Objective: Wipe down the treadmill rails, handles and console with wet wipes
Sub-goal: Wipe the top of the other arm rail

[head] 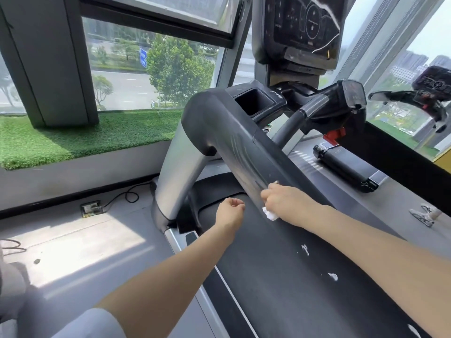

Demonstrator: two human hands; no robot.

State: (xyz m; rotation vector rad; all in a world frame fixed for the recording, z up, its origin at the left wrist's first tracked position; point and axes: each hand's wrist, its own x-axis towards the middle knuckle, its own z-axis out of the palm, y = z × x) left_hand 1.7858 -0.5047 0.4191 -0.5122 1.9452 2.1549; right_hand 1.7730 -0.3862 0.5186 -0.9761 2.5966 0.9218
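One crumpled white wipe (270,214) in right hand (284,202), on smooth handrail (234,137).

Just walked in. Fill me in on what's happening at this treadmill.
A person is wiping the treadmill's wide dark grey left handrail. Their right hand grips a crumpled white wet wipe and presses it against the rail's lower stretch, where streaks show. The left hand hangs beside the rail, fingers loosely curled, holding nothing. The dusty black console above shows smears.
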